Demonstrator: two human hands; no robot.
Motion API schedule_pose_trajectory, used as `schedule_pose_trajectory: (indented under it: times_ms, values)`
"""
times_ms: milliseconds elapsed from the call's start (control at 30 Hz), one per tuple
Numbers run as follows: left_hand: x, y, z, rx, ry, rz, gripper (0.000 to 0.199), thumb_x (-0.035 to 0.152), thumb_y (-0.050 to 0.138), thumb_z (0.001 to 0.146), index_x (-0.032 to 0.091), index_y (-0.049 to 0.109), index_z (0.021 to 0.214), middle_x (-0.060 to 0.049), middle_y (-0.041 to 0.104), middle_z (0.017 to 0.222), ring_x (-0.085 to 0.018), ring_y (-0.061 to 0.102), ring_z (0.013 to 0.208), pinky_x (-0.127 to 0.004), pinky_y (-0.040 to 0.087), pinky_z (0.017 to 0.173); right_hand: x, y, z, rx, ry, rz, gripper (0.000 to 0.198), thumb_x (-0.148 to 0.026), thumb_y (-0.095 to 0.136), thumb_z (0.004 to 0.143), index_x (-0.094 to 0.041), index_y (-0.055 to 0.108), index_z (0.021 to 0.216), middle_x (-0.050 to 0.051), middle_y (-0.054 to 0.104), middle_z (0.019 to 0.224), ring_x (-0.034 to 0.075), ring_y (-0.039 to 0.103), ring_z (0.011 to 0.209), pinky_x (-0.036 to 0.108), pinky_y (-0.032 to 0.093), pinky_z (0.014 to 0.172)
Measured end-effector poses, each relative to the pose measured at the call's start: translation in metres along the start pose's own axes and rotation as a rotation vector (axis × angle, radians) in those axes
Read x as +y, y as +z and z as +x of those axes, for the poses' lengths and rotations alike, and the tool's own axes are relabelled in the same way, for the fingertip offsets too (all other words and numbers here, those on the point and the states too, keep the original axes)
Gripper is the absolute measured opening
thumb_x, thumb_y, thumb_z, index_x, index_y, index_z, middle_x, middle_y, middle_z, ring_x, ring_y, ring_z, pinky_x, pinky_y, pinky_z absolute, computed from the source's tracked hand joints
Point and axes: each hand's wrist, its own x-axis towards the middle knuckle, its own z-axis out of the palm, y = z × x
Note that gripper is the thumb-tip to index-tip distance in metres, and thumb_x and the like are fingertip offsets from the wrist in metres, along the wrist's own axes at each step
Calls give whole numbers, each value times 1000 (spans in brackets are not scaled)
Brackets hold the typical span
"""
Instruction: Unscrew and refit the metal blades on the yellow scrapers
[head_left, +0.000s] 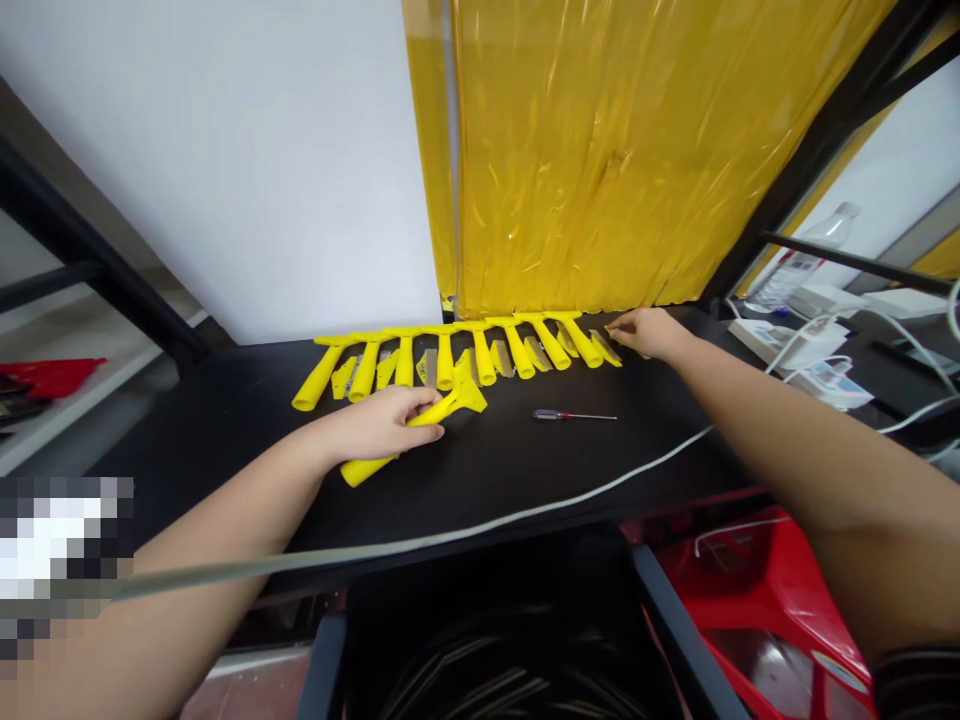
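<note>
My left hand (390, 420) is wrapped around the handle of a yellow plastic scraper (367, 470), held low over the black table with its wide head pointing right and away from me. Beyond it, a row of several similar yellow scrapers (446, 358) lies with hollow handle ends towards me. Between these handles are small yellow plates and metal blades (501, 358). At the row's right end, the fingers of my right hand (646, 332) are pinched together beside a metal blade piece (604, 347); what they grip is mostly hidden. A screwdriver (574, 415) lies in front of the row.
A white cable (525, 512) crosses the black table (480, 455) near its front edge. At right are a plastic bottle (806, 255), papers and more cables. Yellow film (600, 150) and a white panel (300, 150) stand behind. Below are a black chair and a red stool (795, 590).
</note>
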Motion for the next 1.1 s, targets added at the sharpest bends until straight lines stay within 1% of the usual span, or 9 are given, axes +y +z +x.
schedule_pose_trajectory:
  times_ms: [133,300,467,667,867,933,1000,1067,1100]
  values:
    - [-5,1,1,-22,7,5,35,57,60,93,22,57,91,1,54,74,-16,49,63,-30,34,58,1,6,5,18,-55,-82,33,-31,64,98,-20,82,122,8,79,125,24,73,113,30,53,100]
    - [-7,1,2,-32,-3,-4,35,57,61,93,22,62,96,0,60,77,-17,55,65,-30,36,59,-1,10,3,-17,-36,-165,35,-32,61,99,-22,81,125,9,78,128,26,72,115,33,53,101]
    - [-5,1,2,-38,-10,-40,36,56,63,92,21,67,102,-2,65,81,-18,59,67,-30,38,60,-2,8,-7,-45,-52,-235,38,-29,53,103,-20,79,129,11,76,132,28,70,120,35,52,102]
    - [-7,1,2,-35,15,-43,35,54,62,93,21,68,103,-2,65,81,-17,59,66,-29,39,59,-6,2,-31,-83,-78,-306,37,-29,48,105,-16,80,118,18,77,122,33,73,114,39,54,92]
    - [-8,2,2,-32,9,-43,35,55,65,91,21,65,97,-1,62,79,-17,58,65,-30,38,59,-16,-2,-74,-72,-131,-340,37,-28,44,106,-15,78,106,18,77,103,30,76,97,37,54,81]
    - [-7,2,2,-10,9,-42,38,56,68,88,21,63,103,0,60,78,-18,57,65,-30,38,59,-20,-2,-92,-61,-145,-357,38,-29,42,107,-15,78,106,19,76,99,31,76,92,37,54,77]
    - [-7,2,1,24,21,-48,47,56,70,86,22,60,117,1,57,80,-18,55,67,-30,39,61,-26,-2,-110,-45,-151,-352,39,-28,42,107,-15,78,106,18,76,97,30,76,87,37,55,74]
    - [-6,3,2,43,40,-60,55,55,69,88,22,54,129,1,56,84,-17,52,69,-30,41,63,-31,-2,-126,-15,-162,-337,37,-27,43,106,-17,79,105,18,76,94,28,76,82,35,55,71]
    - [-6,3,2,45,47,-60,55,54,68,89,22,53,131,1,55,84,-17,51,69,-30,41,64,-34,-1,-133,1,-173,-325,35,-27,45,105,-18,79,105,17,76,93,28,76,80,35,55,71]
